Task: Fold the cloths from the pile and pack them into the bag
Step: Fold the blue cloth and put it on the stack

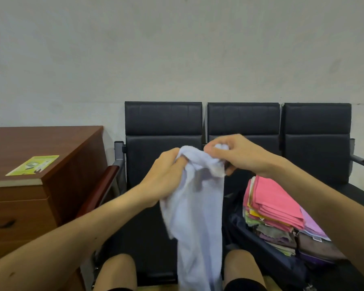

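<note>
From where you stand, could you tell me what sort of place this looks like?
Probably an office waiting area: a row of linked black padded seats stands against a bare wall, with a wooden desk beside it.

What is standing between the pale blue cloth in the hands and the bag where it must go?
Nothing visible blocks the way. Both the left hand and the right hand grip the pale blue cloth in the air over the seat. The bag lies open to its right, with the stack of folded cloths already filling it high.
</note>
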A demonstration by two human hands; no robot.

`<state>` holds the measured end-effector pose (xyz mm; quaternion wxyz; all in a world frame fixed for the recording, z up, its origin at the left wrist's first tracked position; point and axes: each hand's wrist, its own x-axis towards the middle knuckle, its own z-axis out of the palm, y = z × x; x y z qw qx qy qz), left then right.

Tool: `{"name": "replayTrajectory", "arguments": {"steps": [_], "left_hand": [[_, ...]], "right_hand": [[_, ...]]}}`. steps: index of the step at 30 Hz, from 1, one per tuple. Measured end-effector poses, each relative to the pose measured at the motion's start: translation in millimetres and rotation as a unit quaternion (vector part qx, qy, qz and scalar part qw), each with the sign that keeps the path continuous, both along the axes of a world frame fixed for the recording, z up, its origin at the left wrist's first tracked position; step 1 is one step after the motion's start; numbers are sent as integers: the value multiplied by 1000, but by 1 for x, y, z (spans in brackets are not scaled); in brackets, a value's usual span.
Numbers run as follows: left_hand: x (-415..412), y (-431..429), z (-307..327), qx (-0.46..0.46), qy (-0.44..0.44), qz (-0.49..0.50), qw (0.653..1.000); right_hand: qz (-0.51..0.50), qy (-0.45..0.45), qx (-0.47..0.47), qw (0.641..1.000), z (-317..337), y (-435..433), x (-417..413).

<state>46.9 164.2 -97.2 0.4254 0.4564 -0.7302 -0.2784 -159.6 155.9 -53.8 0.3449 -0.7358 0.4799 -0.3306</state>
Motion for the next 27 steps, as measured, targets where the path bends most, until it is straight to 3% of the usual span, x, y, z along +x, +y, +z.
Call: {"name": "replayTrajectory", "arguments": {"steps": [4, 7, 8, 10, 11, 13, 16, 18, 20, 23, 26, 27], "left_hand": [[16, -2, 14, 178, 104, -19, 978], [19, -7, 19, 228, 108, -112, 961], [19, -8, 19, 284, 132, -158, 936], [16, -6, 21, 356, 144, -201, 901], [16, -8, 20, 352, 121, -205, 905], [16, -7, 21, 300, 43, -162, 939], [27, -8, 19, 190, -138, -102, 967], [34, -8, 17, 124, -230, -72, 962], [38, -6, 14, 109, -254, -84, 957], [40, -5, 11, 38, -294, -87, 951], [57, -15, 11, 12, -313, -55, 948], [65, -19, 11, 16, -314, -39, 948]], "right_hand": [[128, 210, 94, 965, -1, 18, -6], [12, 435, -53, 899, -21, 19, 4], [-28, 445, -114, 888, -28, 18, 10], [-62, 304, -149, 939, -34, 17, 16], [-62, 198, -139, 968, -32, 15, 17], [-41, 6, -99, 994, -28, 12, 20], [-25, -213, 15, 977, -23, 9, 20], [-59, -295, 60, 952, -14, 10, 21], [-101, -258, 43, 960, -6, 10, 22], [-97, -114, -67, 986, -4, 11, 27], [-44, -1, -177, 983, -2, 15, 18], [-35, 80, -207, 974, -1, 16, 13]]}}
